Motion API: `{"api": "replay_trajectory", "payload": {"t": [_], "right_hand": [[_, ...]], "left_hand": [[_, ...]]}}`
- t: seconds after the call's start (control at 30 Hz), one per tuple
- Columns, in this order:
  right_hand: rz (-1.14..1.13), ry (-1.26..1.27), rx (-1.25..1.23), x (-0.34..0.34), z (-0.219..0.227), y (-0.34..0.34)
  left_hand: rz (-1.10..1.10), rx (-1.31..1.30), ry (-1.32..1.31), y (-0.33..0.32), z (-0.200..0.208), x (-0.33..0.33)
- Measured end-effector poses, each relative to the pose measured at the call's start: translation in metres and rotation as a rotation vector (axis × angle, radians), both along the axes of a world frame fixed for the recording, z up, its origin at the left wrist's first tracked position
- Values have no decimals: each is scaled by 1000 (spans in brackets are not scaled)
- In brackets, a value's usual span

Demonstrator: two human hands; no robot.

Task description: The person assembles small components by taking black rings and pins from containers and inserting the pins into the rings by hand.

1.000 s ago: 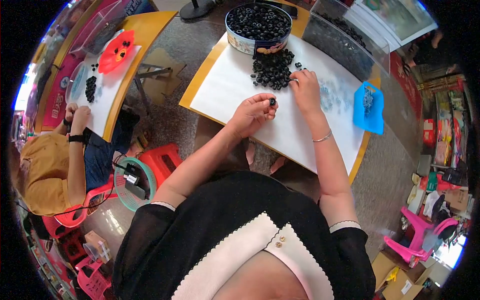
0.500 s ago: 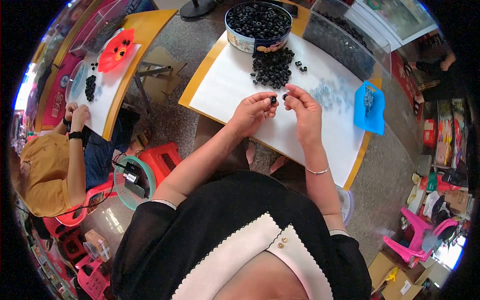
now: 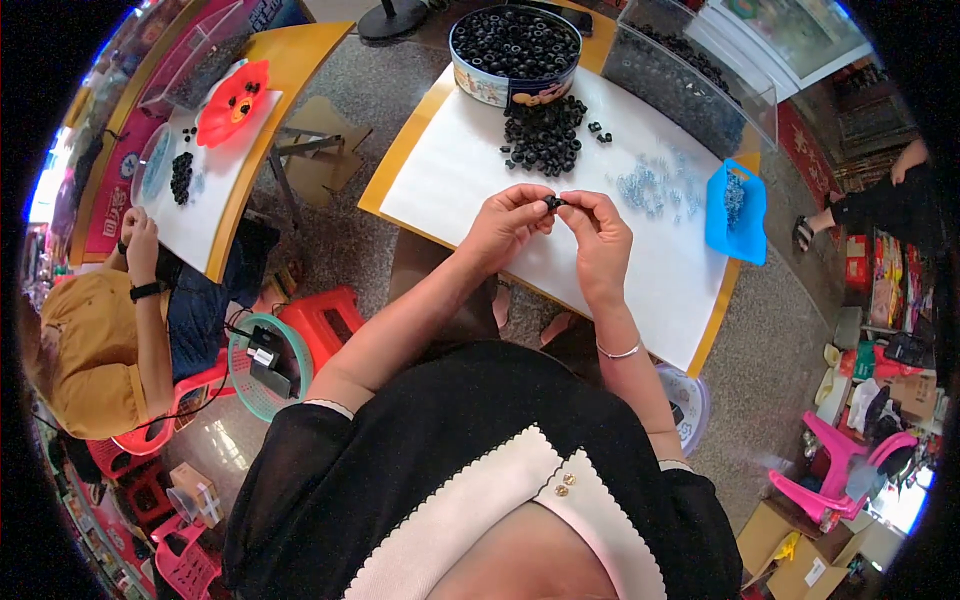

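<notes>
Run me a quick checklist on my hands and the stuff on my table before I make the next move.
1. Left hand pinching a black bit: ok.
2. Right hand pinching at the same spot: ok.
3. Only one bit held: cannot tell; the hands partly cover it.
4. Loose black pile on the white sheet: ok.
5. Pale blue bits all inside the blue bin: not ok; many lie scattered on the sheet.
6. Round tin upright: ok.

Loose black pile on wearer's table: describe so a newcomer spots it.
Start at the white-covered table directly before the wearer. A round tin stands near its far edge; the black pile lies just nearer. Unlike the tin's similar pieces, they lie loose; unlike the few strays rightward, they're heaped.
</notes>
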State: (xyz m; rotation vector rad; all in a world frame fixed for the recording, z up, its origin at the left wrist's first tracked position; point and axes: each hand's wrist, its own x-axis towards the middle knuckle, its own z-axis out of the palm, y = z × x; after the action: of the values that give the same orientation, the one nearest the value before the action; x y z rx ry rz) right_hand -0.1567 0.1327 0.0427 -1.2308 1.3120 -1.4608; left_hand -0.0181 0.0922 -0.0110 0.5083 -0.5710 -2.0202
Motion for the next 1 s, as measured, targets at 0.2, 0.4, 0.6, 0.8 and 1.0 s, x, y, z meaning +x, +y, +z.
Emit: {"api": "replay_trajectory", "payload": {"t": [0.2,0.4,0.6,0.8,1.0], "right_hand": [[-81,420,-206,6,8,5],[-44,567,-299,3,5,7],[167,267,14,-12,16,5],[438,559,-179,-28,16,-4],[361,501,-147,-17,13,5]], "left_hand": [[18,-81,-34,4,-2,-1],[80,-79,-88,6,-1,-3],[37,-103,-124,5,0,-3],[-56,-121,-105,5,10,0],[-102,-164,-158,4,10,2]]}}
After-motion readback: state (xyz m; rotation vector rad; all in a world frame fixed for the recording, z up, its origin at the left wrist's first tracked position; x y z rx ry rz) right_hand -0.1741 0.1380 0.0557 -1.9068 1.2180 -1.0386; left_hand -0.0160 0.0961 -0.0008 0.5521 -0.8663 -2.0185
